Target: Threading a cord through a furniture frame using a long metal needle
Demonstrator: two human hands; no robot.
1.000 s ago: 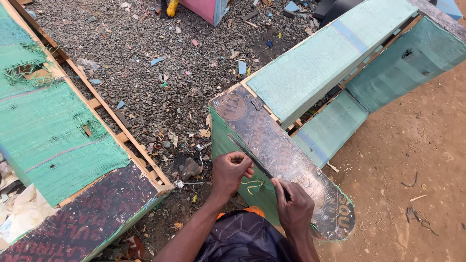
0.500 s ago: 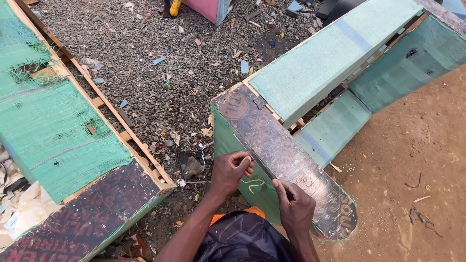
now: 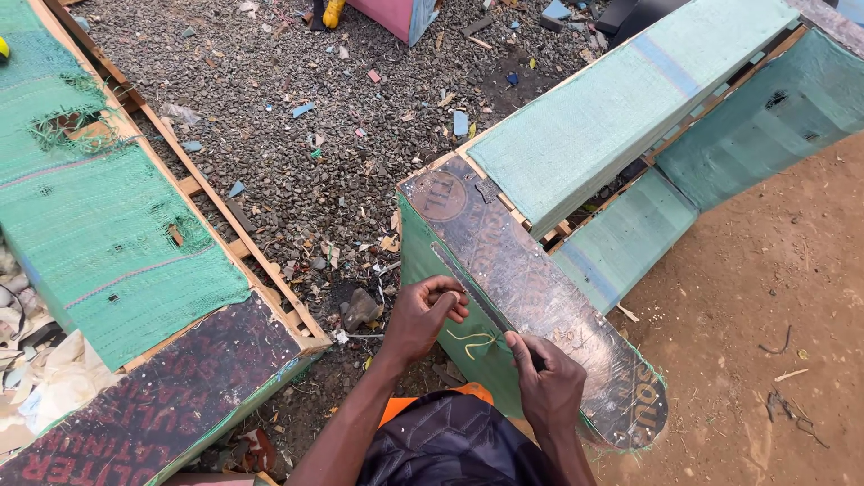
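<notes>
While both hands sit close together over the board (image 3: 531,297), the left hand (image 3: 423,315) is curled shut on the upper part of a thin dark blade (image 3: 472,288), and the right hand (image 3: 551,387) is fisted on its lower end near the body. The blade lies along the board's left edge, where green mesh (image 3: 450,315) is stretched down the side; a yellow-green thread (image 3: 472,340) loops on the mesh between the hands. The board is dark, printed, rounded at the near end, tilted, its far end against a wooden frame (image 3: 630,108) covered in pale green mesh. A wide frame (image 3: 99,234) with torn green mesh lies well apart to the left, a dark printed panel (image 3: 171,396) at its near end. Gravel (image 3: 297,117) with scraps lies between; bare dirt (image 3: 774,315) to the right. Orange cloth (image 3: 405,407) shows at the lap.

Judgement, to do it well: keep the blade flat on the edge, both hands pulling evenly, short strokes, fingers behind the cutting side, mesh kept taut so it doesn't bunch.
</notes>
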